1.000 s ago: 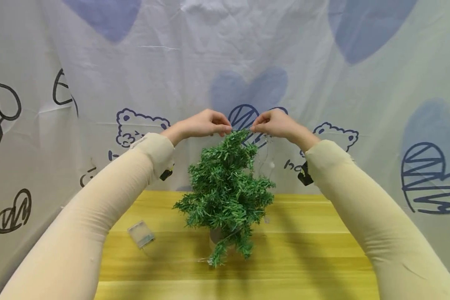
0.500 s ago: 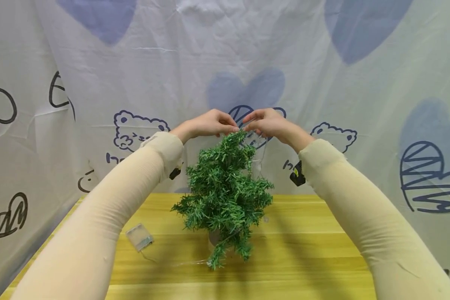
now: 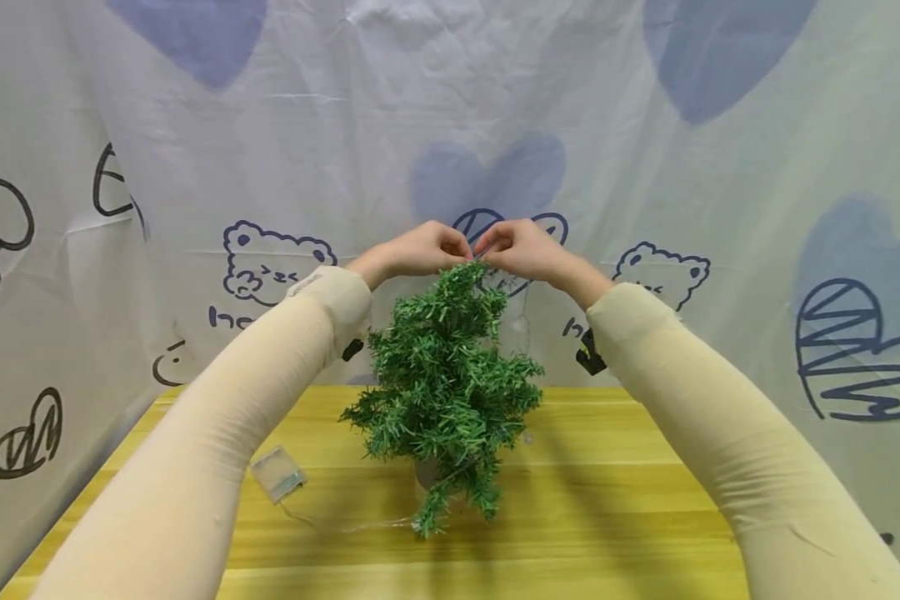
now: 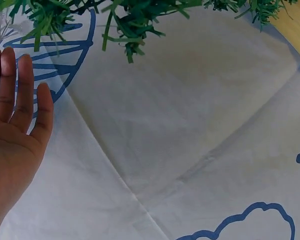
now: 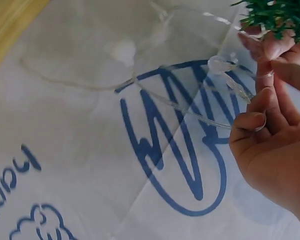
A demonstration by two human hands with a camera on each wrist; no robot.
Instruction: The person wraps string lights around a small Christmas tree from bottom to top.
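Observation:
A small green artificial tree (image 3: pixel 450 375) stands upright in the middle of the table. At its tip, my left hand (image 3: pixel 423 250) pinches the clear wire of a light string with thumb and fingertips; its other fingers extend nearly straight in the left wrist view. Close beside it, my right hand (image 3: pixel 528 250) holds more of the same light string (image 5: pixel 220 65), the wire running through its curled fingers. Loops of that wire hang down behind the tree's right side. The tree's top branches (image 5: pixel 277 17) partly hide the left fingertips.
A clear battery box (image 3: pixel 279 473) lies on the wooden table (image 3: pixel 607 500) at left, its thin wire running to the tree's lowest front branch. A white cloth (image 3: pixel 375 150) printed with hearts and bears hangs close behind the tree.
Both hands have come together over the tree's tip, the right moving left and the left slightly right. The hanging wire has shifted left with the right hand.

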